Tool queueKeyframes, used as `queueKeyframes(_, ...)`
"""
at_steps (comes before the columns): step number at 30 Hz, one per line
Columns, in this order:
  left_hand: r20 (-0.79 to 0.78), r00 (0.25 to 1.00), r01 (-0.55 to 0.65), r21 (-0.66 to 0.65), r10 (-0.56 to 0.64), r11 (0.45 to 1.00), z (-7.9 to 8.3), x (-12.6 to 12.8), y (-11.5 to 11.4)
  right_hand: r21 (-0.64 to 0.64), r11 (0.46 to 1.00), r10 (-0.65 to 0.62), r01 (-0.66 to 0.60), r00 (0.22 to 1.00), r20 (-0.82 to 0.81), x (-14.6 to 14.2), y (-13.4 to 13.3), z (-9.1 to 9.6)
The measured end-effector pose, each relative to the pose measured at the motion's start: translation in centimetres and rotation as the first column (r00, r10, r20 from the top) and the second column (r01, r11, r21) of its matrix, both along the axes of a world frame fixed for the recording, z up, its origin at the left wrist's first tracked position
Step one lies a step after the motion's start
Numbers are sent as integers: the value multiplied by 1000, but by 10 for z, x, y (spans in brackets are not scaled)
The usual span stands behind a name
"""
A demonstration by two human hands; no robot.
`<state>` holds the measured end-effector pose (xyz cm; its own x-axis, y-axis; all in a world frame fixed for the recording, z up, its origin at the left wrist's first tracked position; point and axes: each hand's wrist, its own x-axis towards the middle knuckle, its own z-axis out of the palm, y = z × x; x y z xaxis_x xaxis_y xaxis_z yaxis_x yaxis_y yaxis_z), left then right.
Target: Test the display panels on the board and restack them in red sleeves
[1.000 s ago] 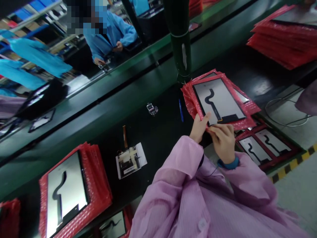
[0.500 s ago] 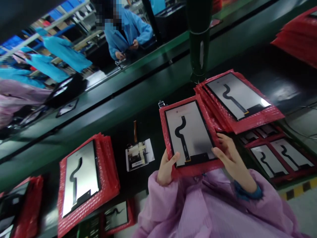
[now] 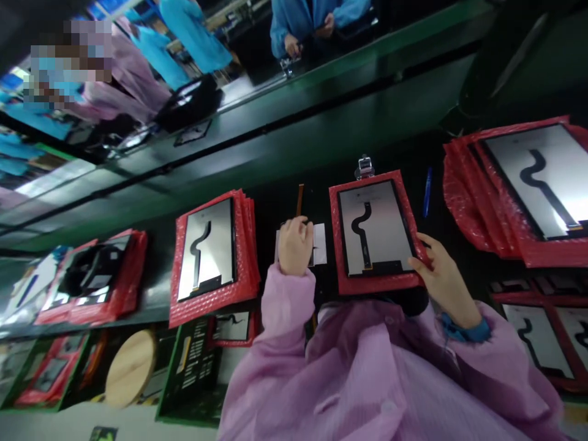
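My right hand grips the lower right edge of a flat display panel, thumb on its face. The panel is grey with a dark border and a curved black flex cable, and rests on a red bubble-wrap sleeve. My left hand is off the panel, fingers curled over a small circuit board on white backing. Most of that board and whatever is between the fingertips are hidden. A brown ribbon cable sticks out just above these fingers.
Red-sleeved panel stacks lie left and right on the dark bench. A metal clip and blue pen lie near the held panel. Green crates and a round wooden stool stand below. A blue-sleeved co-worker sits opposite.
My left hand has let go of the panel's left side and moved left onto the small circuit board. My right hand keeps hold of the panel. The view has swung left.
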<state>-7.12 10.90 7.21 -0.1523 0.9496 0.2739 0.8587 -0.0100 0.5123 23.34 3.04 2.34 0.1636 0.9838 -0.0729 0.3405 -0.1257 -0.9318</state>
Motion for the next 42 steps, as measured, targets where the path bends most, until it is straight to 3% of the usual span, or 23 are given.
queueKeyframes(2,-117,992,-44,-65,36,997,1,-15,17,5,1000,11,-11,999,44,1,8,1)
queueKeyframes(4,-131,991,-50,-149,31,987,-3,-29,18,2,1000,12,-13,998,67,2,12,1)
queueKeyframes(11,-42,998,-57,-202,50,978,-52,-47,-53,-34,999,-13,15,999,43,1,7,8)
queueKeyframes(15,-60,995,-91,-185,81,978,-67,-35,-68,-17,999,-35,36,995,89,1,5,10)
queueKeyframes(25,-134,982,-146,-118,130,982,-66,20,-93,-52,997,-49,51,998,42,2,1,21)
queueKeyframes(28,-152,978,-162,-120,143,979,-65,25,-93,-145,989,-10,4,999,-44,6,6,32)
queueKeyframes(34,-126,978,-176,-65,167,982,-63,24,-91,-250,968,-58,7,979,-195,10,11,45)
queueKeyframes(36,-112,984,-132,42,136,990,-61,26,-94,-249,968,-65,16,980,-191,10,11,45)
queueKeyframes(38,-127,992,-2,138,19,990,-59,30,-99,-245,969,-62,18,983,-175,9,11,44)
queueKeyframes(42,-204,955,251,164,-216,954,-59,35,-106,-255,967,-53,7,983,-174,8,11,43)
